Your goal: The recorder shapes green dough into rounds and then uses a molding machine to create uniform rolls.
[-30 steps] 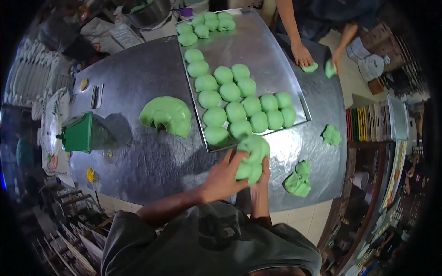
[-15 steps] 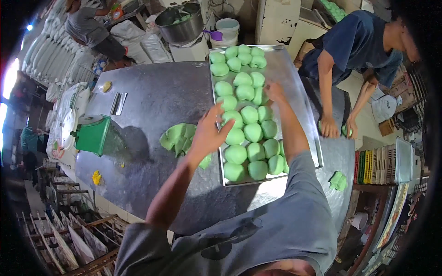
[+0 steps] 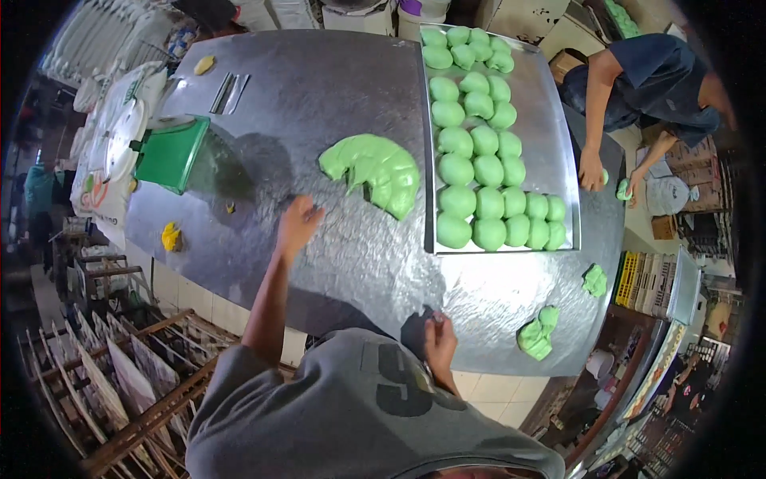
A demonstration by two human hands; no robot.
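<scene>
A thick, curved slab of green dough [image 3: 373,169] lies on the dark metal table [image 3: 319,88], left of a metal tray [image 3: 550,120]. Rows of round green dough balls [image 3: 487,170] fill much of that tray. My left hand [image 3: 298,227] hovers near the slab's lower left, apart from it, fingers loosely bent and spread with nothing in them. At the table's front edge, my right hand [image 3: 440,343] is closed, its fingers curled in; whether anything is inside is hidden. Farther right, a green dough lump [image 3: 538,334] rests near the same edge.
A green box-shaped container [image 3: 174,156] stands at left, with metal strips [image 3: 230,93] beyond it and a yellow dough bit [image 3: 171,236] nearer. A smaller green lump [image 3: 594,280] lies at right. Across the right side, a co-worker's hands [image 3: 591,170] handle green dough.
Both my hands have left the tray's dough balls and drawn back toward me, the right one down to the table edge. The view has shifted; the slab and front right lump now show fully.
</scene>
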